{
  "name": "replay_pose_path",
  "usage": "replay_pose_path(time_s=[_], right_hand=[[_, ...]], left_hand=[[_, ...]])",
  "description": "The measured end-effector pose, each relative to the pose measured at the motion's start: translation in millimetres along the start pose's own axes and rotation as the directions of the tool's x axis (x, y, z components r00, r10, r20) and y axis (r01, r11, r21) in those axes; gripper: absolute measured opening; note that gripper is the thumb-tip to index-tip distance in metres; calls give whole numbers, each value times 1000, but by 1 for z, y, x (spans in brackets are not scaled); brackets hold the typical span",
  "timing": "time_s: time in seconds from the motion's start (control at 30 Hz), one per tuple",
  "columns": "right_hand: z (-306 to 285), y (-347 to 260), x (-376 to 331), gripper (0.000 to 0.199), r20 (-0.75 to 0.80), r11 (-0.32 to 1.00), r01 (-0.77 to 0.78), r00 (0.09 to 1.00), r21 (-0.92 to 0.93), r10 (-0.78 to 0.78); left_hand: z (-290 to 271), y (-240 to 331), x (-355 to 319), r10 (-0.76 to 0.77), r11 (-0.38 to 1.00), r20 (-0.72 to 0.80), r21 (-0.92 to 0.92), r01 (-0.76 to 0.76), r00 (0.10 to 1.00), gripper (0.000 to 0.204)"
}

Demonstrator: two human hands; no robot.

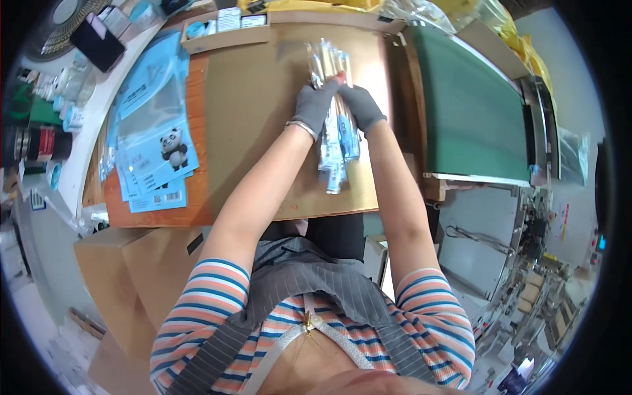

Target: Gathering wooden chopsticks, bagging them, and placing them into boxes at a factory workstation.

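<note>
Both of my hands wear grey gloves and meet over a row of long clear plastic packets [334,148] with blue printing, laid on a brown cardboard sheet [257,99]. My left hand [315,105] grips the packets from the left side. My right hand [361,107] presses on the same packets from the right. Above the hands more clear packets [327,59] with pale contents stick out. The fingertips are partly hidden behind the packets.
A stack of blue and clear bags with a panda picture [155,141] lies on the left of the wooden table [118,214]. A green conveyor belt [471,112] runs along the right. A shallow cardboard tray [227,29] sits at the back. Cardboard boxes [131,276] stand below the table.
</note>
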State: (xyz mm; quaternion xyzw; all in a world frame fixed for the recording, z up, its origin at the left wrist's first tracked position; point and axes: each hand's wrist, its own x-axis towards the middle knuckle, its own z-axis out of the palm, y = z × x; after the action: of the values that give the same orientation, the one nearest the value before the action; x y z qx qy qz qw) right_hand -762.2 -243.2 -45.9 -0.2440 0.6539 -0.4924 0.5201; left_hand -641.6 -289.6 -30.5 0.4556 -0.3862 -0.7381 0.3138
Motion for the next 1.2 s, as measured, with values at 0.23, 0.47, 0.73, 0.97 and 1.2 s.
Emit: replay_pose_path(time_s=[0.23, 0.47, 0.73, 0.97, 1.2], right_hand=[[60, -57, -71, 55, 48, 769, 514, 819, 381, -571], [75, -48, -117, 89, 141, 686, 663, 680, 301, -719], [119, -55, -196, 60, 361, 737, 668, 666, 100, -653], [132, 17, -193, 20, 657, 894, -283, 754, 349, -18], [131, 25, -199, 20, 579, 889, -231, 814, 396, -46]], left_hand=[[-56, 63, -48, 447, 874, 338, 32, -484, 829, 76], [-96, 53, -83, 545, 676, 504, 209, -707, 670, 87], [-127, 19, -190, 70, 985, 720, -161, 68, 691, 47], [-252, -4, -177, 65, 824, 533, 448, -347, 843, 28], [-413, 30, -134, 443, -450, 625, 775, -444, 643, 30]])
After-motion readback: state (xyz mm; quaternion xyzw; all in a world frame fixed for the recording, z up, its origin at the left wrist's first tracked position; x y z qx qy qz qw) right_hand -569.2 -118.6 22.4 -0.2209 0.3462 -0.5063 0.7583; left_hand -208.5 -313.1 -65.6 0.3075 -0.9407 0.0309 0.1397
